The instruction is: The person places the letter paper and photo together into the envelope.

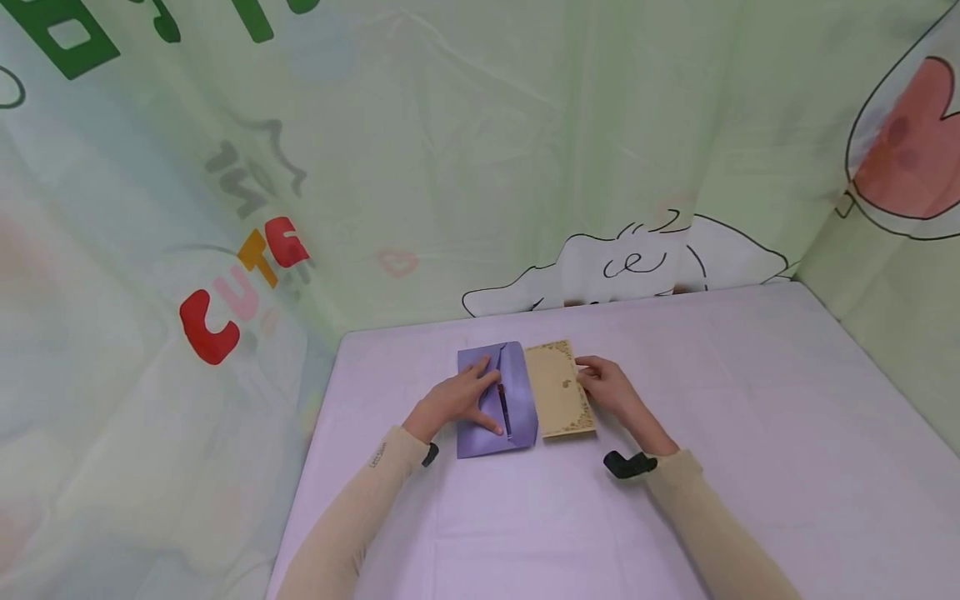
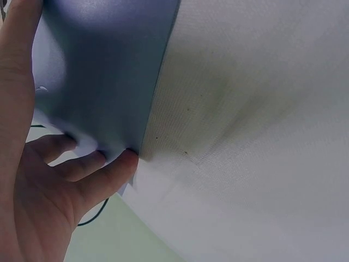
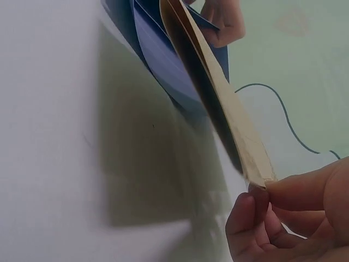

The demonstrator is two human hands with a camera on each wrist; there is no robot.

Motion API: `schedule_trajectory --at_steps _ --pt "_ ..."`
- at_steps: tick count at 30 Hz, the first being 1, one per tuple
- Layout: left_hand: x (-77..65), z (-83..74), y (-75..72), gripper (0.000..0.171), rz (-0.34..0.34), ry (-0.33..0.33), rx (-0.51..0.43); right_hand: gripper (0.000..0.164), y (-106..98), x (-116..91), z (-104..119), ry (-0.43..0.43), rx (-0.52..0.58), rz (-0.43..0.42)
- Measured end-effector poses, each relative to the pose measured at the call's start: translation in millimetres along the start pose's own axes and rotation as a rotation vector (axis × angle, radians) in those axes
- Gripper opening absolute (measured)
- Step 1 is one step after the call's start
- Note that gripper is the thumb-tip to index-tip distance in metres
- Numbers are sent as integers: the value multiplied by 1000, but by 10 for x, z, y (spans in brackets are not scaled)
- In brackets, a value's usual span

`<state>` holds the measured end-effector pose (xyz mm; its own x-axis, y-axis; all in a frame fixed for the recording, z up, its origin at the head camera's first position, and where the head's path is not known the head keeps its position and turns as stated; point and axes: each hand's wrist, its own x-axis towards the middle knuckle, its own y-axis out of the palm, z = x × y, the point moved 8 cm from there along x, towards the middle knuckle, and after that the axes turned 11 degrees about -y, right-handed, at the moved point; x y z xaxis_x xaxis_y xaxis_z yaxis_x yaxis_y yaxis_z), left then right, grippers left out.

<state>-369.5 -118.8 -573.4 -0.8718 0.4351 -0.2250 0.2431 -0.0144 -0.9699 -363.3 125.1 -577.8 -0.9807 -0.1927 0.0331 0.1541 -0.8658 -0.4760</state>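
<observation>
A purple envelope (image 1: pixel 480 442) lies on the table, a dark narrow strip (image 1: pixel 504 410) showing along its middle. My left hand (image 1: pixel 459 396) rests on it with fingers and thumb spread. The left wrist view shows the fingertips (image 2: pixel 128 161) touching the envelope (image 2: pixel 103 71) near one corner. Right beside the envelope is a tan folded card (image 1: pixel 558 392) with ornate brown corners. My right hand (image 1: pixel 606 385) pinches its right edge between thumb and fingers. In the right wrist view the card (image 3: pixel 237 117) stands tilted, its layers slightly apart. Whether its far end touches the envelope, I cannot tell.
A pale lilac cloth covers the table (image 1: pixel 525 533). Behind it hangs a light green printed curtain (image 1: pixel 450 167), and another printed sheet (image 1: pixel 135 433) hangs at the left. Dark bands (image 1: pixel 628 465) sit on both wrists.
</observation>
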Motion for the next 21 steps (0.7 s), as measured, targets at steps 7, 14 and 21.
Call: schedule_trajectory --at_steps 7,14,21 --pt "6 -2 5 90 0 -7 17 40 125 55 43 -41 19 -2" --pt "26 -6 16 90 19 -14 12 39 239 88 100 -66 18 -4" --pt "49 19 53 88 26 -33 11 40 320 105 156 -52 21 0"
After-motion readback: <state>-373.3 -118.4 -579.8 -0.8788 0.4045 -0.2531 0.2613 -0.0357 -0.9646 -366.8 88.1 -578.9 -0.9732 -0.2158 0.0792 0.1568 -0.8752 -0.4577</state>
